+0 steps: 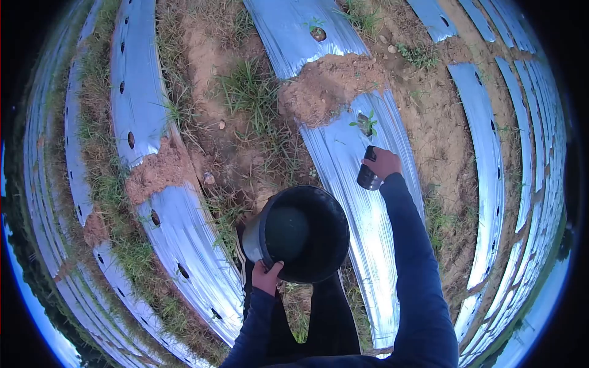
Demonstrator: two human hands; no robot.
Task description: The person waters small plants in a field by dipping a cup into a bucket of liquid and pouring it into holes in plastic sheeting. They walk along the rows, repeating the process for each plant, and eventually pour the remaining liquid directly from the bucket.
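Note:
My left hand (267, 278) is closed on the rim of a large black bucket (251, 240), thumb over the edge. Inside the bucket, its greenish-grey bottom shows, and the bucket tilts in front of my legs. In my right hand (384, 163) is a small dark cup (369, 178), fingers wrapped round it, held over the silver plastic mulch (343, 161). Just beyond the cup, a young green seedling (366, 124) grows from a planting hole in the mulch. The cup's contents are hidden.
A mound of soil (328, 86) crosses the mulch bed ahead, with another seedling (317, 32) in a hole beyond it. Grass tufts (251, 98) grow in the furrow on the left. More mulched beds (136, 73) with holes run on both sides.

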